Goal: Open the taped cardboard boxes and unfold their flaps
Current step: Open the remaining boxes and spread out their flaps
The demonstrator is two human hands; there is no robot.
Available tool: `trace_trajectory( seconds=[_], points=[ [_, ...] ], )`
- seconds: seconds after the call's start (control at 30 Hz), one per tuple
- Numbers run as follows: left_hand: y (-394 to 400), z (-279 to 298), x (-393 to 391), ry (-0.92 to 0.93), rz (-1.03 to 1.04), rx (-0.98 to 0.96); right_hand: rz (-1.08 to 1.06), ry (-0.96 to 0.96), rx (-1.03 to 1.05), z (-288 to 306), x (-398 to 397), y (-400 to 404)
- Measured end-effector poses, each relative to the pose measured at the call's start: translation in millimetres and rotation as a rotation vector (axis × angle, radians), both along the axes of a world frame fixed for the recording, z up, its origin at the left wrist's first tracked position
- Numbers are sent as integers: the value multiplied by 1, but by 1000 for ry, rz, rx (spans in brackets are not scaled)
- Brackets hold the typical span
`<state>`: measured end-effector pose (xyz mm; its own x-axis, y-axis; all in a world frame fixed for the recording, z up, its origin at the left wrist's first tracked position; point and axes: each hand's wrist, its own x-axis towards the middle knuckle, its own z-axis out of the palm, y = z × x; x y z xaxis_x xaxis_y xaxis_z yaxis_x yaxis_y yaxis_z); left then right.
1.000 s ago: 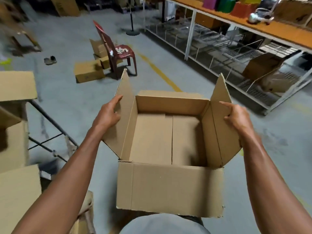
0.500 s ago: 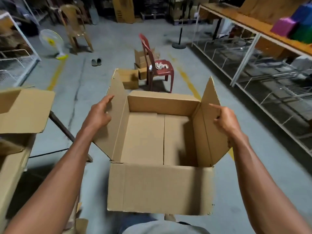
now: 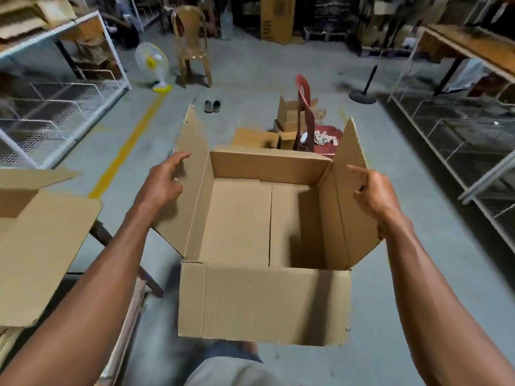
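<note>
An open, empty cardboard box (image 3: 262, 299) hangs in front of me above the floor, its two side flaps standing up and leaning outward. My left hand (image 3: 163, 183) grips the outer edge of the left flap (image 3: 189, 162), thumb stretched along the cardboard. My right hand (image 3: 374, 192) grips the outer edge of the right flap (image 3: 348, 151), one finger pointing across it and the others curled. The far flap is folded down out of sight. Another opened cardboard box (image 3: 41, 240) stands at my left, its flap spread flat.
A red plastic chair (image 3: 306, 118) with small cartons (image 3: 256, 137) around it stands behind the box. Wire shelving (image 3: 64, 107) lines the left side and a long rack (image 3: 459, 140) the right. Farther off are a floor fan (image 3: 152, 64), a tan chair (image 3: 192, 43) and a pair of shoes (image 3: 212, 106).
The view has swung left with the box, so the red chair and right rack slid rightward. Both hands keep the same hold on the side flaps.
</note>
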<state>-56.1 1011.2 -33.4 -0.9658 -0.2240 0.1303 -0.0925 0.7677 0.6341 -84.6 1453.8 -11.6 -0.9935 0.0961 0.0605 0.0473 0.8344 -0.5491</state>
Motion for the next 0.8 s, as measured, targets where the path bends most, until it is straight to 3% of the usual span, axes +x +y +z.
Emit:
trace_trajectory(
  seconds=[0.3, 0.6, 0.8],
  points=[
    [-91, 23, -174, 34, 77, -24, 82, 19, -68, 8, -222, -93],
    [-177, 11, -313, 31, 300, 44, 348, 1, -40, 8, -463, -219],
    [-244, 16, -367, 34, 535, 33, 550, -21, -8, 12, -598, -334]
  ],
)
